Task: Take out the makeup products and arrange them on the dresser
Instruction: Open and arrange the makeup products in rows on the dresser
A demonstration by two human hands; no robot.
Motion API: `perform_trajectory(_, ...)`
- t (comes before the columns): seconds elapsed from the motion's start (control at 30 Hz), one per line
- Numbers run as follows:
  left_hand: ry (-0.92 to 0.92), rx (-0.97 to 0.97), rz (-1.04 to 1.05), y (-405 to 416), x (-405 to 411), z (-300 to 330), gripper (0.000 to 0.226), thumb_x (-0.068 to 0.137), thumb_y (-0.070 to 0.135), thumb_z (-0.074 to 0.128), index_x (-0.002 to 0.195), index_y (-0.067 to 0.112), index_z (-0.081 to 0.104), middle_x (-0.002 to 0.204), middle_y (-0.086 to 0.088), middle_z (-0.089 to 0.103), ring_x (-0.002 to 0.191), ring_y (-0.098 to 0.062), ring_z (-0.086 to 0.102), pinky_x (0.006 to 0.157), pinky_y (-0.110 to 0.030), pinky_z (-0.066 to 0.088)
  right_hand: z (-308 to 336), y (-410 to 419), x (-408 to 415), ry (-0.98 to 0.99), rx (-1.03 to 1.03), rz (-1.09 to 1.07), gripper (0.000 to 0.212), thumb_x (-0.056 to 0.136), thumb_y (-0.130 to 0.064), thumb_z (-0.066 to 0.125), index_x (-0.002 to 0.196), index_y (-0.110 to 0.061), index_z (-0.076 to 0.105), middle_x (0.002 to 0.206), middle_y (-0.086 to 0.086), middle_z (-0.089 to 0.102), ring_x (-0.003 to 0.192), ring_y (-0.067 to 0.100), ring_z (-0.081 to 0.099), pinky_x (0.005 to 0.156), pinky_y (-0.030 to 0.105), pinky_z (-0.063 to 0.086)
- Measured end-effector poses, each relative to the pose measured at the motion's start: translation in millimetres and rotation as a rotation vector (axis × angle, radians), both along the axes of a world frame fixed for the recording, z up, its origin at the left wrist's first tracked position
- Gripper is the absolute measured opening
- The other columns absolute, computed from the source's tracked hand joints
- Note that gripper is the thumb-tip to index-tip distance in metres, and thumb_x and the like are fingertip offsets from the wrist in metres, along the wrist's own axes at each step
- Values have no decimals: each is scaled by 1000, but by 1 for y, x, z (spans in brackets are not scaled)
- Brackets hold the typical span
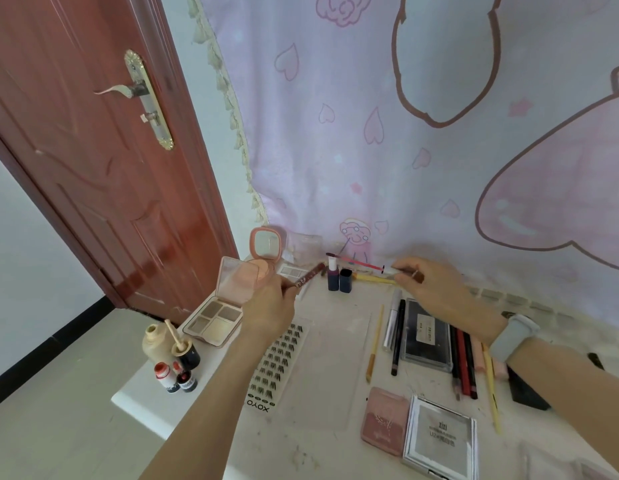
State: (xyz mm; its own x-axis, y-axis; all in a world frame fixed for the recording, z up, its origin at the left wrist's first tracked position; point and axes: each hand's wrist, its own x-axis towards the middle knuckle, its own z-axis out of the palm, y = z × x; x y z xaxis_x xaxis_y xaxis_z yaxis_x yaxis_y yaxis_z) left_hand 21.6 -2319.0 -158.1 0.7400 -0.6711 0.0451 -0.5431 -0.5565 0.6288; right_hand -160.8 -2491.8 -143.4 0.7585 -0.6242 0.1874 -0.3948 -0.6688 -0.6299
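**Arranging step well advanced, one more piece each in hand**

Nearest the lens: silver-framed compact (439,438) and pink compact (384,424), lying side by side at the near edge of the dresser (322,341). Taken as landmark: the open four-pan palette (214,318). Right of it, the lash tray (277,362); farther right, one gold pencil (374,344), a silver tube and a dark liner (397,337), a black flat case (426,336), then a bundle of pencils, count unclear. Near side of the palette: one beige bottle (155,341) and three small bottles. Behind the palette: one round-mirror compact (264,247); right of that, two dark lip tubes (339,277) standing.

Left hand (270,306) closed round a dark red stick (308,277), held just above and right of the palette. Right hand (429,285) pinching a slim pale tube (400,270), well right of the palette, near the curtain. Judged: mid-arranging. Next move would call for setting both pieces down in free gaps without knocking the standing tubes.
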Motion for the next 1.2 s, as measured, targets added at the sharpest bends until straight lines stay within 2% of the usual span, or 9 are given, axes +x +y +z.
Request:
perform_trajectory(0.1,-75,56,53,-13,5,-5,21,93,28,50,103,22,67,105,1,61,104,-21,52,91,-41,40,-7,2,4,27,44,20,7,92,-25,51,95,-28,56,84,-15,63,89,17,62,76,27,45)
perform_trajectory(0.2,-72,90,30,-21,11,-7,18,92,28,53,100,25,68,98,2,64,98,-20,54,88,-38,39,-11,0,6,43,27,35,5,92,-26,50,94,-28,55,81,-18,64,87,15,63,79,31,47)
perform_trajectory(0.3,-80,115,17,-20,15,-7,17,92,30,53,98,28,68,94,5,65,91,-15,52,80,-32,31,-15,-5,6,15,34,45,7,91,-25,52,90,-32,55,79,-20,64,79,1,61,69,11,43)
perform_trajectory(0.37,-76,101,19,-17,17,-8,19,91,33,53,99,26,69,97,6,66,92,-15,55,82,-32,37,-18,-7,6,9,53,43,8,91,-26,54,89,-34,56,77,-23,64,73,-12,56,65,2,38)
perform_trajectory(0.43,-78,90,25,-13,16,-10,20,90,34,55,101,26,70,98,7,66,91,-13,57,81,-31,44,-20,-8,6,14,61,46,8,90,-26,54,90,-35,56,76,-25,64,71,-14,55,64,0,37)
perform_trajectory(0.63,-83,161,22,-8,15,-6,18,89,33,55,95,27,70,88,8,66,86,-16,59,86,-38,47,-24,-10,7,-3,24,52,9,90,-26,55,96,-28,62,83,-17,64,73,4,55,67,19,42)
perform_trajectory(0.77,-61,211,28,-18,12,-6,19,88,31,54,94,24,70,92,4,68,90,-19,60,84,-36,48,-29,-10,13,21,-54,14,16,88,-29,58,100,-23,66,84,-14,47,70,1,43,61,13,30)
perform_trajectory(0.93,20,175,27,-32,10,-12,19,87,26,56,93,15,70,92,-3,69,86,-22,62,73,-30,50,-30,-5,22,148,-94,74,17,88,-32,56,96,-22,68,89,-2,58,74,8,47,64,24,35)
perform_trajectory(1.2,-15,229,10,-42,8,-17,20,86,26,56,89,11,70,89,-6,68,82,-23,62,68,-29,48,-29,0,27,233,-99,106,22,90,-33,53,97,-20,69,86,-1,63,76,14,53,69,31,44)
